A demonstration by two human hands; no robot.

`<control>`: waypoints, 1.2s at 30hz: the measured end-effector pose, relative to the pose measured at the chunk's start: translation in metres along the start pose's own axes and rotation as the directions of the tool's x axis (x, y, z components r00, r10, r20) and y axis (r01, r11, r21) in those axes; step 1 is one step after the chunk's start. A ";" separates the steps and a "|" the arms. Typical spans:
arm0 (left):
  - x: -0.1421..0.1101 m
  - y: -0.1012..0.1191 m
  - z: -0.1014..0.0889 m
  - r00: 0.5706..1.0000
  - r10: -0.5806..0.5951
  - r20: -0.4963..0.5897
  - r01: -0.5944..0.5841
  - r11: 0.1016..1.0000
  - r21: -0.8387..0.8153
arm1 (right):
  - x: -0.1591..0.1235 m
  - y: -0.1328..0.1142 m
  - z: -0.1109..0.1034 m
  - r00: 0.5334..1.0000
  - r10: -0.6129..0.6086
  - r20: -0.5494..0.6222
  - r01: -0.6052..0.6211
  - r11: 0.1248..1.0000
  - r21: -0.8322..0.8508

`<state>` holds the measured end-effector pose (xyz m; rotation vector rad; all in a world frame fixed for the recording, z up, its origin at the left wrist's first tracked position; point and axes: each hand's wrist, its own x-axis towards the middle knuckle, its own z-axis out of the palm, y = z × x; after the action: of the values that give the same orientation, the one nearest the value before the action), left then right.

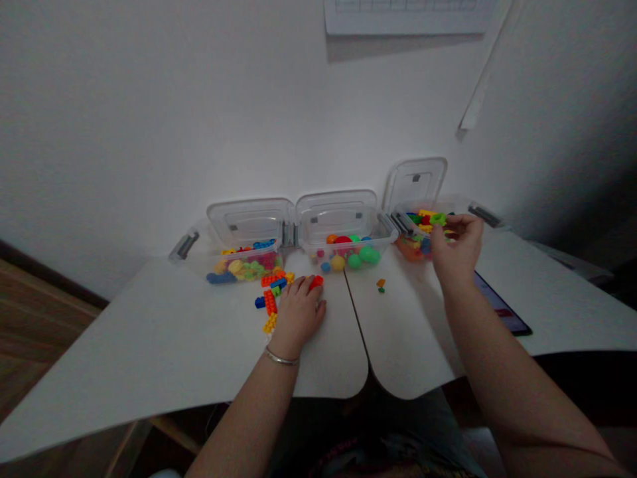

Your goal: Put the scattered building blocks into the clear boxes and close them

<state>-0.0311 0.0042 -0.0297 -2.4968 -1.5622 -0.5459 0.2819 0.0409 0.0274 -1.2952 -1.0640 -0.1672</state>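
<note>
My left hand [300,311] lies palm down on the table with its fingers stretched out. A red building brick [316,282] shows at its fingertips. Left of that hand is a loose group of bricks, among them an orange-red brick [270,303], a blue brick [259,303] and a yellow brick [270,323]. Over the right-hand clear box [417,255], my right hand [458,249] pinches a small light-green toy piece [438,219]; its exact kind is too small to tell. Colourful pieces fill that box below the hand.
A left clear box [199,269] holds bricks and toy pieces. The middle box [388,232] holds coloured balls. Their lids lean open against the wall. Small orange and green pieces [381,284] lie near the table seam. A tablet [502,309] rests beside my right forearm.
</note>
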 end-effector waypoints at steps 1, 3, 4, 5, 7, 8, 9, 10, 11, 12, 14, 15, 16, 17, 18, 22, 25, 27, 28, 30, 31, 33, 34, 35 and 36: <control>0.000 0.000 0.000 1.000 0.001 0.001 -0.001 1.000 -0.007 | 0.009 0.003 -0.001 1.000 0.016 -0.011 -0.016 0.999 -0.049; 0.001 0.000 -0.001 1.000 0.010 0.003 -0.010 1.000 -0.029 | 0.025 0.009 -0.002 0.999 0.054 0.007 -0.052 0.987 -0.149; 0.001 0.000 -0.001 1.000 0.017 0.003 -0.017 0.999 -0.045 | 0.032 0.012 -0.001 0.996 0.081 0.029 -0.073 0.977 -0.198; 0.002 0.000 -0.002 1.000 0.024 0.001 -0.024 0.998 -0.061 | 0.038 0.016 0.001 0.993 0.107 0.045 -0.093 0.964 -0.249; 0.002 -0.002 -0.001 0.999 0.033 -0.007 -0.033 0.995 -0.093 | 0.045 0.024 0.006 0.985 0.145 0.093 -0.105 0.934 -0.343; 0.002 -0.003 -0.001 0.999 0.036 -0.014 -0.038 0.993 -0.108 | 0.047 0.029 0.009 0.980 0.157 0.123 -0.099 0.919 -0.381; 0.003 -0.003 -0.001 0.999 0.043 -0.021 -0.045 0.991 -0.124 | 0.047 0.034 0.012 0.975 0.163 0.148 -0.090 0.908 -0.410; 0.003 -0.004 -0.001 0.998 0.051 -0.027 -0.055 0.989 -0.140 | 0.046 0.039 0.014 0.972 0.163 0.167 -0.077 0.900 -0.428; 0.003 -0.004 -0.001 0.998 0.058 -0.032 -0.063 0.986 -0.154 | 0.045 0.043 0.016 0.972 0.155 0.176 -0.064 0.898 -0.436; 0.003 -0.005 -0.001 0.998 0.057 -0.036 -0.062 0.984 -0.165 | 0.042 0.046 0.018 0.974 0.140 0.176 -0.050 0.899 -0.435; 0.004 -0.005 0.000 0.999 0.019 -0.041 -0.026 0.985 -0.169 | 0.035 0.047 0.019 0.984 0.078 0.158 -0.007 0.913 -0.407; 0.004 -0.005 0.000 0.999 -0.011 -0.043 0.003 0.986 -0.164 | 0.030 0.045 0.020 0.989 0.028 0.148 0.031 0.924 -0.380; 0.004 -0.004 0.001 0.998 -0.037 -0.044 0.030 0.987 -0.156 | 0.025 0.041 0.020 0.990 -0.031 0.134 0.076 0.934 -0.348; 0.003 -0.004 0.002 0.998 -0.053 -0.045 0.046 0.988 -0.148 | 0.019 0.036 0.020 0.988 -0.096 0.118 0.128 0.942 -0.311; 0.003 -0.004 0.003 0.997 -0.055 -0.045 0.049 0.989 -0.138 | 0.013 0.028 0.019 0.982 -0.159 0.101 0.181 0.945 -0.271; 0.002 -0.003 0.005 0.998 -0.025 -0.062 0.020 0.996 -0.083 | -0.025 -0.012 0.019 0.947 -0.307 0.093 0.314 0.946 -0.075; 0.002 -0.002 0.004 0.998 -0.012 -0.065 0.007 0.997 -0.075 | -0.063 -0.039 0.027 0.875 -0.394 0.282 0.372 0.919 0.129; 0.002 -0.001 0.001 0.999 0.001 -0.050 -0.005 0.997 -0.079 | -0.090 -0.048 0.035 0.745 -0.441 0.501 0.380 0.897 0.225; 0.002 -0.001 0.000 0.999 0.009 -0.041 -0.013 0.997 -0.081 | -0.102 -0.051 0.040 0.667 -0.439 0.602 0.374 0.896 0.239; 0.003 -0.001 -0.001 0.999 0.028 -0.028 -0.030 0.996 -0.084 | -0.122 -0.051 0.048 0.522 -0.400 0.753 0.370 0.902 0.223; 0.003 -0.001 -0.002 0.999 0.036 -0.027 -0.038 0.996 -0.083 | -0.129 -0.050 0.051 0.466 -0.378 0.800 0.373 0.904 0.210; 0.003 -0.002 -0.001 0.998 0.054 -0.029 -0.056 0.995 -0.077 | -0.137 -0.046 0.054 0.399 -0.356 0.845 0.385 0.901 0.199; 0.003 -0.003 0.000 0.998 0.060 -0.033 -0.063 0.995 -0.074 | -0.138 -0.044 0.055 0.381 -0.353 0.854 0.387 0.900 0.199; 0.003 -0.003 0.001 0.997 0.066 -0.038 -0.069 0.995 -0.074 | -0.138 -0.041 0.055 0.379 -0.349 0.857 0.385 0.902 0.197; 0.003 -0.004 0.001 0.996 0.072 -0.042 -0.076 0.994 -0.077 | -0.138 -0.039 0.055 0.389 -0.342 0.855 0.377 0.906 0.191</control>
<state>-0.0334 0.0087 -0.0298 -2.5728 -1.4552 -0.6532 0.1524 0.0129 -0.0493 -1.1351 -2.2795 0.2091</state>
